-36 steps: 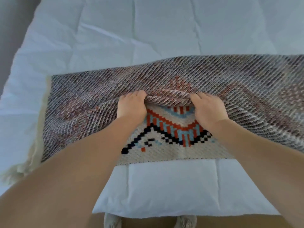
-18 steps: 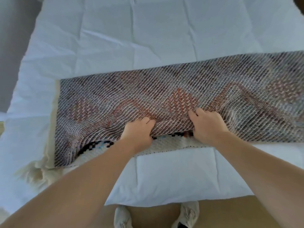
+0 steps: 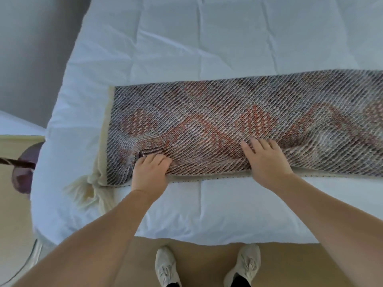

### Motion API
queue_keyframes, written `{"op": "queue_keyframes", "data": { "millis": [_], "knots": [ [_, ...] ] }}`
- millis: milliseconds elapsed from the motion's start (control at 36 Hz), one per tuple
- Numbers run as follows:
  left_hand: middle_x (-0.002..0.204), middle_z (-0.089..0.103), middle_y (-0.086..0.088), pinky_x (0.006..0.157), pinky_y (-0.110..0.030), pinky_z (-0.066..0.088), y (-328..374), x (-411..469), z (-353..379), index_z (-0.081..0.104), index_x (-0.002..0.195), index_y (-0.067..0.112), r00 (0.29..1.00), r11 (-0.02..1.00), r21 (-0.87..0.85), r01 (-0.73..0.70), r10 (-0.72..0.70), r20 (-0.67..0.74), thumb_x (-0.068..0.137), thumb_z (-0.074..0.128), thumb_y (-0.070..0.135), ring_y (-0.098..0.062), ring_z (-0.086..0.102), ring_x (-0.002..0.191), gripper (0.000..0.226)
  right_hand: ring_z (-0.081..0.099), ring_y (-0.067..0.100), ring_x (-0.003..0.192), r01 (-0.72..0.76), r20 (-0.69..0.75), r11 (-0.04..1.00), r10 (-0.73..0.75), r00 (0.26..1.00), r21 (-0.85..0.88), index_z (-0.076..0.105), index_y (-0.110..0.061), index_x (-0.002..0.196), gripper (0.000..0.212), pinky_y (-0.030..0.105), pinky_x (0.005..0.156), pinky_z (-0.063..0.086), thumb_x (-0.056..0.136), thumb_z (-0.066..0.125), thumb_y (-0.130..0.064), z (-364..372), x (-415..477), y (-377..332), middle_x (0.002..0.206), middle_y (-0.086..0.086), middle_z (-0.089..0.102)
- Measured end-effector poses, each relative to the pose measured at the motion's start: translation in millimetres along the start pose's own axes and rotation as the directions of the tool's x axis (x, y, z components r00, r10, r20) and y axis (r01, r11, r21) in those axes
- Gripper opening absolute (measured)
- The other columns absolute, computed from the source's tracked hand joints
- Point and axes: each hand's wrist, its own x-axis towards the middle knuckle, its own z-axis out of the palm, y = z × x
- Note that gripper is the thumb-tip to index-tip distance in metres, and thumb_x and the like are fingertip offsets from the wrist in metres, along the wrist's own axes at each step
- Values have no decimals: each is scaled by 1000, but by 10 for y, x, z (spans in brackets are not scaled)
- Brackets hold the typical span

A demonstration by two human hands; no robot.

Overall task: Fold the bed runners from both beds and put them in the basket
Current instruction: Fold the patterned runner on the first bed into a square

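While left hand [image 3: 150, 172] pinches the bed runner [image 3: 207, 121] lower-centre and right hand [image 3: 267, 160] presses it flat-fingered, knit looks soft, floppy: take hold along near edge.

1. Bed runner [image 3: 217, 112]: grey-and-white diagonal weave with faded rust-red motifs, doubled lengthwise, a cream edge showing beneath along the near side.
2. It lies flat across the white bed [image 3: 165, 38], with a cream fringe [image 3: 83, 191] at its left end.

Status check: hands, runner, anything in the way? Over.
Left hand curled on bed runner, near edge; right hand flat on it. Runner folded lengthwise on bed. Nothing in the way; basket unseen.
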Motion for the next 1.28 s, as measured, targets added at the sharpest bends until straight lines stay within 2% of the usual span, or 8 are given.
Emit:
{"op": "queue_keyframes", "data": {
  "millis": [83,333,472,667,806,861,1000,1278],
  "knots": [
    [120,59,-8,101,-49,31,-176,-77,34,62,114,12,986,996,-43,76,-82,-147,58,76,10,-31,48,115,58,17,31,144,78,3,995,-78,997,62,-6,-15,151,74,46,116,19,96,41,-29,-79,96,-389,159,13,11],
    [155,22,0,116,-51,11,-479,41,183,13,149,21,960,955,-95,280,-279,26,81,60,25,-22,21,142,83,8,33,146,96,79,989,-106,991,116,-2,-17,152,62,50,116,17,100,31,-23,-182,229,-996,160,12,2],
    [134,45,-1,88,-40,42,-659,-14,135,29,143,25,982,979,-108,171,-179,-62,82,52,12,-27,50,114,66,6,28,147,53,114,986,-71,991,156,-2,-18,153,62,47,117,16,100,30,-21,-149,176,-1018,161,8,-1],
    [130,49,2,91,-37,39,-1292,-316,105,38,135,25,985,972,178,155,-166,53,88,44,13,-24,46,117,49,6,22,148,11,125,982,-35,992,190,0,-17,153,59,43,118,13,100,28,-19,-171,120,-968,161,5,0],
    [83,65,-8,68,-41,46,-1710,-481,97,70,83,12,998,967,246,58,-61,7,53,75,-2,-32,59,78,34,1,28,148,28,144,991,-47,989,131,-6,-16,152,62,47,118,10,99,26,-16,-149,113,-1005,161,10,-6],
    [84,64,-7,71,-42,45,-1745,-497,85,70,85,12,999,968,248,27,-37,35,50,76,-2,-31,58,79,38,-2,30,147,25,161,993,-43,986,112,-9,-15,152,65,48,119,8,99,28,-14,-158,104,-1021,160,12,-11],
    [139,41,0,113,-42,14,-1199,-464,19,41,139,22,988,989,144,-16,-6,153,71,52,25,-23,33,131,69,-3,31,147,-17,135,995,4,991,95,-11,-16,152,65,49,119,7,100,29,-17,-132,30,-922,159,13,-12],
    [156,16,-2,119,-43,3,702,33,44,14,149,19,931,939,-32,-343,345,120,91,36,51,-22,7,145,69,6,31,146,-108,60,986,101,993,127,2,-14,152,58,46,119,10,100,29,-19,178,-345,-132,160,12,1]
  ]
}}
